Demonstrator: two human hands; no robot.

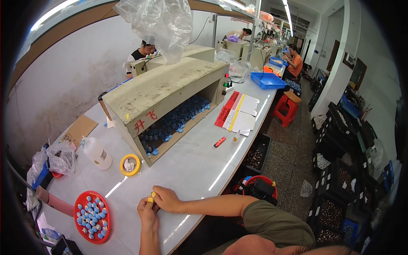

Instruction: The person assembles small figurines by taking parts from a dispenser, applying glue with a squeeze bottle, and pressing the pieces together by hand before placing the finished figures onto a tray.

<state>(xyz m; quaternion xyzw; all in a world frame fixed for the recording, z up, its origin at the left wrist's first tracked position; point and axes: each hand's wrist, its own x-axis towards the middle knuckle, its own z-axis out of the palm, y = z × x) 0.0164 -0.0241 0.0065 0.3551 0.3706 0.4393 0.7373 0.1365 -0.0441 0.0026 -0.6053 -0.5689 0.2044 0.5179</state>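
My left hand (pixel 148 214) and my right hand (pixel 168 200) meet over the near part of the table. Their fingers are pressed together, with yellow bands, perhaps tape, showing at the fingertips. Anything between the fingers is hidden. To the left of my hands lies a red round tray (pixel 108 233) holding many small blue rounded pieces (pixel 90 217) with pale tips. A roll of yellow tape (pixel 130 165) with crumpled white material in its centre rests beyond my hands.
A beige metal box (pixel 165 87) with an open front holds many dark blue pieces (pixel 174 123). Nearby are a white bottle (pixel 97 154), a pink cylinder (pixel 55 201), a small red item (pixel 219 142), papers (pixel 240 112) and a blue tray (pixel 267 80). Black crates (pixel 331 204) line the right; people sit farther off.
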